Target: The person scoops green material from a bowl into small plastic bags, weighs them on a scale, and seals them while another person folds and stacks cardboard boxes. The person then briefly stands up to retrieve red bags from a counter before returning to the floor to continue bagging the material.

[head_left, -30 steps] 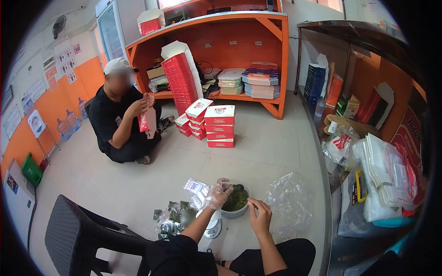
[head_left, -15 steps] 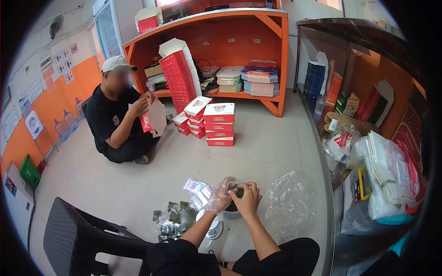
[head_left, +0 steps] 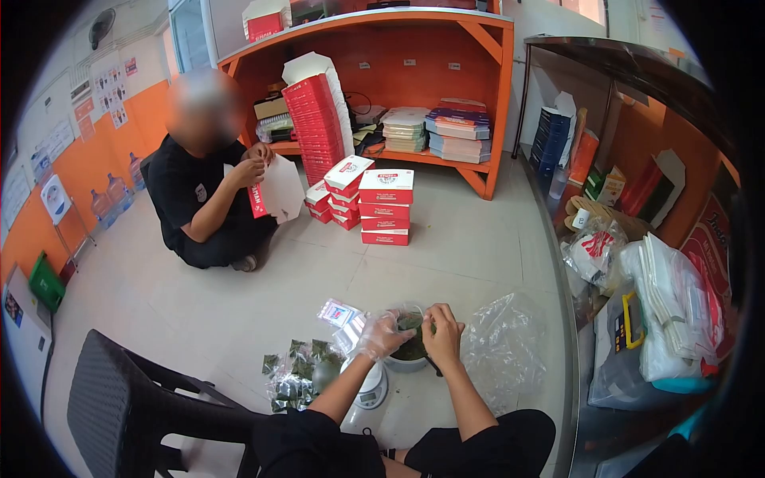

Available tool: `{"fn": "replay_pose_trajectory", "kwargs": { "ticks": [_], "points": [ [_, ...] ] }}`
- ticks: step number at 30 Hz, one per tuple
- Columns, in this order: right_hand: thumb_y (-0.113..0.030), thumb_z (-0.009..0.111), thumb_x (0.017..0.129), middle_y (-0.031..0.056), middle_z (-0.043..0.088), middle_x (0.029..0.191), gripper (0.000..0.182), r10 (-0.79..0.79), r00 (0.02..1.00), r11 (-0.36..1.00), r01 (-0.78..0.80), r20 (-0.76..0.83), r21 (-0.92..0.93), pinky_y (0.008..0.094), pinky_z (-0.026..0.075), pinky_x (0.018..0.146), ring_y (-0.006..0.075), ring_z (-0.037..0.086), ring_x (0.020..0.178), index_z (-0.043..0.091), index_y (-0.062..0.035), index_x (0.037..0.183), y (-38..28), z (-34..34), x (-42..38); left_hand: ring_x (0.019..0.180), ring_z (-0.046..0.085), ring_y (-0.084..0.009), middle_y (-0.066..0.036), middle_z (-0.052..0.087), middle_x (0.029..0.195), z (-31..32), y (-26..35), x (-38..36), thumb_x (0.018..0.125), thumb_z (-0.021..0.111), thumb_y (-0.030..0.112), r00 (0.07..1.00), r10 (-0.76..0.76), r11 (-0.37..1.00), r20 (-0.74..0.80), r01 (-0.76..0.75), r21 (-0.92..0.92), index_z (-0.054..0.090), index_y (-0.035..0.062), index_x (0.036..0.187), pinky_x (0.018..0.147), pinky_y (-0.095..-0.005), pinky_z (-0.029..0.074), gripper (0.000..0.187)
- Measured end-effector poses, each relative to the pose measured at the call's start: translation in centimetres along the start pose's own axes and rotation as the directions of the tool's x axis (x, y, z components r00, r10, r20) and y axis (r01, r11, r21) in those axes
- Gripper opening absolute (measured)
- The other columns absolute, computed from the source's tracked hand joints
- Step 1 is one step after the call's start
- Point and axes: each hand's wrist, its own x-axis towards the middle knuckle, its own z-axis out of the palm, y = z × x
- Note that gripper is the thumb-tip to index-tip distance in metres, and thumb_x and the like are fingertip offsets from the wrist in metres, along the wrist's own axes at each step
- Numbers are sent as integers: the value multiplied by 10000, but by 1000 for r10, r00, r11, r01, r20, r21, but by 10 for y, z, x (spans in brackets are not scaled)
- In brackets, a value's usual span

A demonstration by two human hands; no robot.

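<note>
My left hand (head_left: 382, 336), in a clear plastic glove, is at the left rim of a round bowl (head_left: 408, 366) that holds dark green leafy stuff. My bare right hand (head_left: 443, 334) is at the bowl's right side, its fingers pinched together over something too small to make out. The left fingertips reach over the green stuff, and what they hold, if anything, is hidden. A white scale (head_left: 371, 392) stands below my left wrist. Small clear packets of green stuff (head_left: 299, 370) lie left of it, and flat plastic sachets (head_left: 341, 314) lie behind.
Across the floor a seated person (head_left: 209, 175) holds a red and white carton (head_left: 279, 190). Stacked red boxes (head_left: 386, 187) stand beside them. A clear plastic bag (head_left: 504, 342) lies right of the bowl, a black chair (head_left: 127, 406) at the left, a metal shelf at the right.
My hands have moved apart, showing more of the bowl and its green contents. The view has shifted slightly. The other person's carton has turned and opened out more to the right.
</note>
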Motion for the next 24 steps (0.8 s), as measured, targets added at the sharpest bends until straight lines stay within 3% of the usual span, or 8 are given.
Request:
{"fn": "replay_pose_trajectory", "kwargs": {
  "ticks": [2,9,12,13,15,19,22,24],
  "points": [
    [-131,538,852,49,599,901,62,-2,999,1000,1,45,31,403,336,729,255,595,816,564,-91,891,4,-5,5,939,650,-283,-166,664,1026,-1,-8,1,780,695,252,999,31,998,38,-32,48,596,61,1154,835,-358,496,432],
    [-130,528,857,46,608,825,44,-11,997,999,8,78,38,405,328,705,270,600,744,547,-93,870,11,-14,12,1210,502,-336,-233,533,1258,7,-15,-4,745,666,283,998,-33,788,-49,-4,-616,350,36,1397,1021,-319,383,765],
    [-123,526,854,50,604,833,39,-38,997,998,34,67,53,403,323,699,276,593,742,545,-92,867,11,-10,9,1214,482,-366,-274,476,1304,-22,21,-4,768,654,334,971,132,991,198,-135,5,255,1,1426,1027,-378,374,839],
    [-121,526,851,53,601,833,36,-46,996,998,43,76,38,403,321,701,278,589,737,543,-92,863,11,-9,8,1214,482,-366,-274,476,1304,-23,30,-10,768,654,334,971,132,991,201,-135,5,255,1,1426,1027,-378,374,839],
    [-118,526,849,56,599,833,33,-53,995,998,51,82,22,402,319,702,281,585,731,542,-91,860,11,-7,5,1212,479,-368,-272,470,1307,-21,41,-15,764,661,361,984,-144,985,101,152,-79,275,-18,1413,1021,-410,374,845],
    [-118,526,848,57,595,833,33,-50,992,999,49,119,8,403,310,697,280,580,728,544,-92,858,12,-7,2,1206,482,-374,-273,466,1314,-14,21,-14,755,675,375,992,-19,999,125,12,51,313,-20,1399,1011,-412,385,838],
    [-120,529,850,51,600,832,40,-81,988,997,81,134,6,402,304,693,268,586,745,557,-98,869,16,-9,2,1210,476,-373,-255,454,1335,-21,28,-16,771,675,370,993,-81,995,-89,86,57,344,36,1401,1006,-406,394,786],
    [-122,531,851,46,604,833,46,-109,983,994,109,147,10,400,301,690,261,590,757,564,-102,877,16,-9,3,1128,545,-340,-191,547,1256,-31,38,-12,803,654,310,957,260,953,-131,-232,195,507,107,1301,943,-389,449,558]
  ]
}}
